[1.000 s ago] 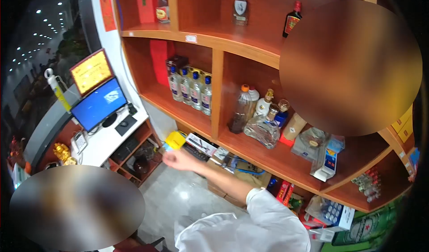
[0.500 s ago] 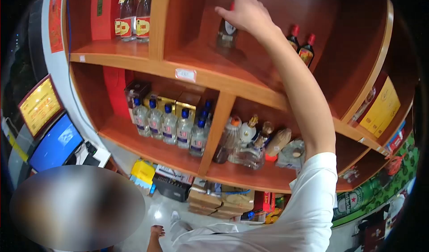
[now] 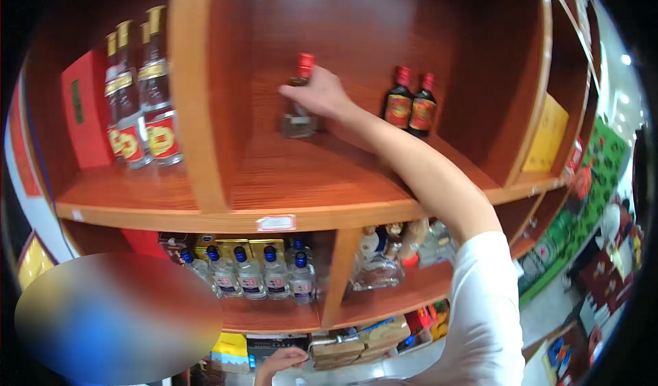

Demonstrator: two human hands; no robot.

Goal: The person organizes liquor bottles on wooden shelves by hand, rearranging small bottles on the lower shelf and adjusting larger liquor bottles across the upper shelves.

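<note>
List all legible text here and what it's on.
"Heineken": green panel, soft but seems to read so.
Too small or blurred: shelf tag, red box, gold-capped bottles, blue-capped bottles, red-capped pair.
Bottle at right hand: unreadable.

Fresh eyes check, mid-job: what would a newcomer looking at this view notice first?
Probably the right hand, gripping a red-capped bottle in the wide upper compartment. Next would come two dark bottles with red caps standing farther right in that same compartment. Below, the row of blue-capped clear bottles on the lower shelf also stands out.
</note>
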